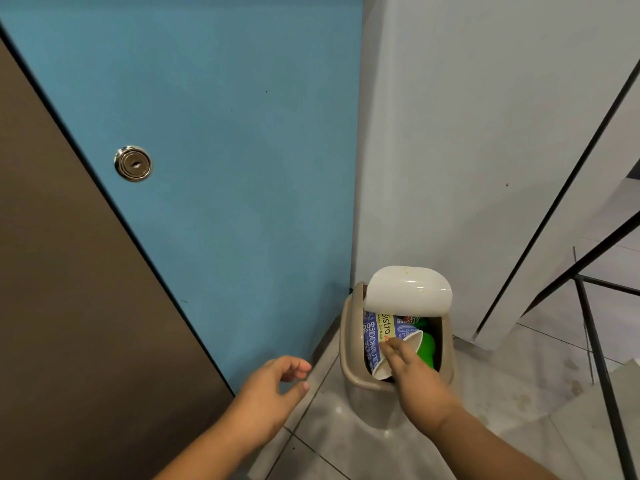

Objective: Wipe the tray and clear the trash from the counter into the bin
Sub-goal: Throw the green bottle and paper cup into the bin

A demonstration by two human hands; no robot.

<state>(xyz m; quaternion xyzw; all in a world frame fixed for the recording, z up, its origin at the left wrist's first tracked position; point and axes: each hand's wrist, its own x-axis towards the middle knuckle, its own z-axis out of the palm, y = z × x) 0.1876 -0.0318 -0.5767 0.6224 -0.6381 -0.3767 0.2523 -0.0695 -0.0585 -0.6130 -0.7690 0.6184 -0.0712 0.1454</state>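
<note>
right grip is reaching down into the mouth of the bin, fingertips lying on a white paper cup that is sitting tilted at the opening, rim toward me. i cannot tell whether the fingers are pinching the cup or only pressing it down, as the back of the hand is hiding the thumb. i am judging it a push: the bin is looking nearly full, and the lid is standing tipped up at the far side to let things in. left grip is hovering beside the bin with fingers apart and loosely curved, holding nothing, probably kept free for balance.

under the cup a blue printed wrapper and a green bottle are crowding the bin, so the trash part of the job is looking well along. the tray and the table are lying outside my view, so i cannot say whether the wiping is done.

the bin is standing on a grey tiled floor, tucked into the corner where a blue door with a round lock is meeting a pale wall. a brown panel is running along the left, and a black metal frame is crossing the right.
</note>
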